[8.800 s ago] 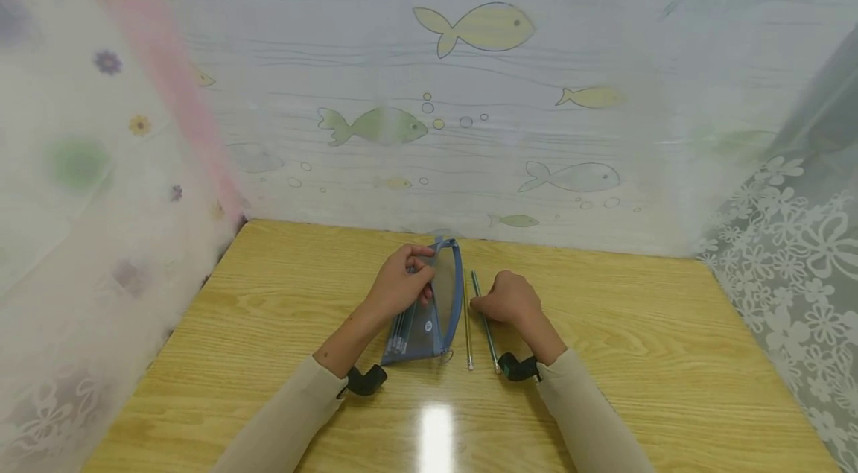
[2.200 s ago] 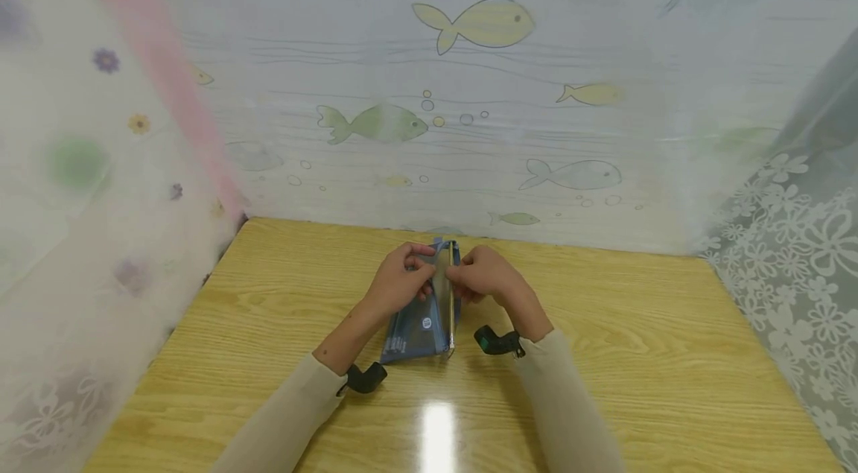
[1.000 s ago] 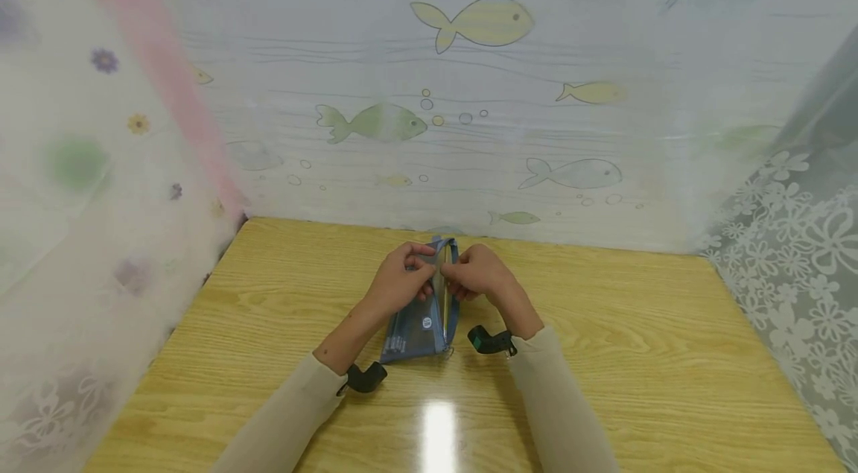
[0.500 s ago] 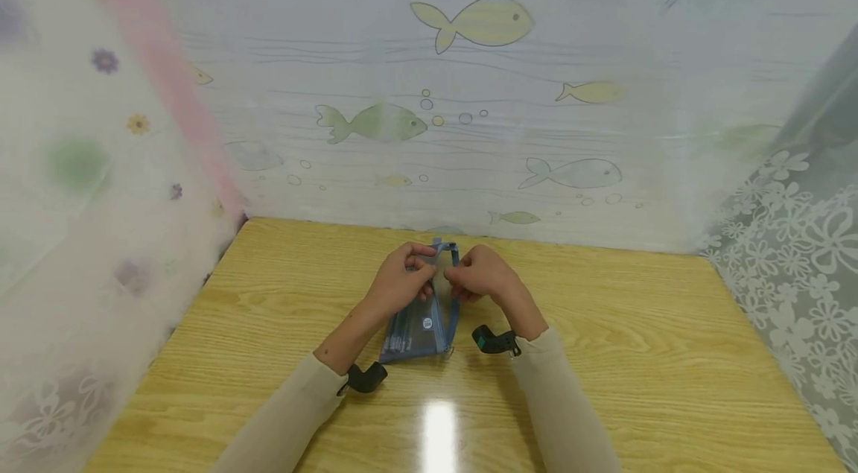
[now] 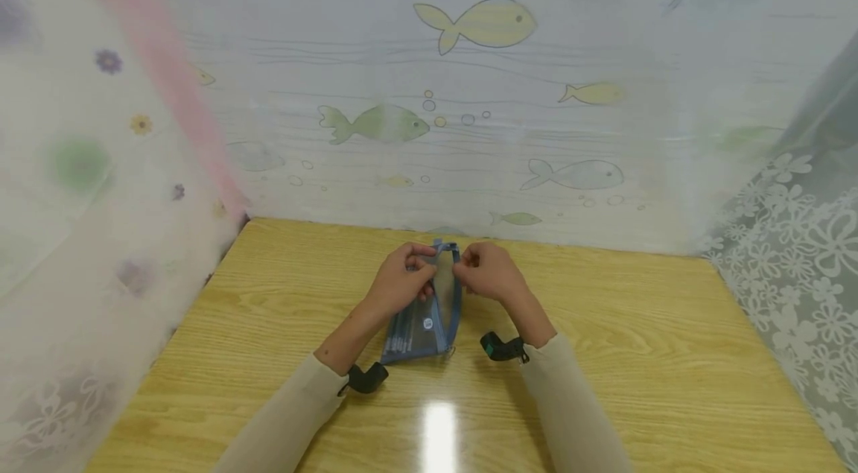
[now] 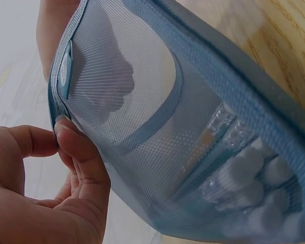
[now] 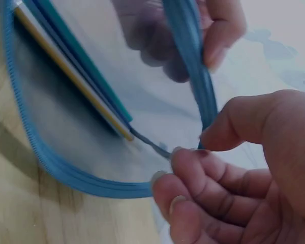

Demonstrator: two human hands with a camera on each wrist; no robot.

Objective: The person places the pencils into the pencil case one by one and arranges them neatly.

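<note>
A blue mesh zip pencil case stands on the table with its zip mouth parted. My left hand pinches the left rim, seen close up in the left wrist view, where the hand has thumb and finger on the edge. On the other side of the mouth, my right hand pinches the right rim between thumb and fingers. Several pencils lie inside, yellow and teal ones among them. Their white eraser ends show through the mesh at the near bottom corner.
The wood-grain table runs up to a fish-print curtain close behind the case. A flowered curtain hangs at the left, and a lace-patterned one at the right. Black wrist cameras sit below the hands.
Two pencils lay right of the case earliest. Later my right hand held a yellow pencil over the mouth and lowered it inside. Now that hand has shifted to the right rim; the left hand stayed.
</note>
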